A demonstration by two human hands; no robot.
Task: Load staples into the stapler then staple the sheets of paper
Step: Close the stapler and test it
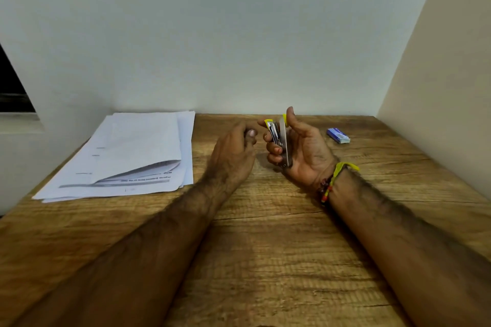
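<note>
While my right hand (300,151) grips the yellow stapler (279,138) upright at the frame's centre, its fingers curled round the opened metal body, my left hand (233,151) sits just beside it, fingertips pinched together; whether they hold staples I cannot tell. Sheets of paper (127,154) lie left on the counter (265,247); a small blue staple box (338,135) lies right.

— From where is the scene viewed?
— A single wide-angle view is given, taken from head height and directed forward and down across a wooden table (265,260) toward a wall corner.
— How near is it set?
— Close: both forearms are seen entering from the lower corners (straight edges are bowed near the frame's borders). No second view is provided.
</note>
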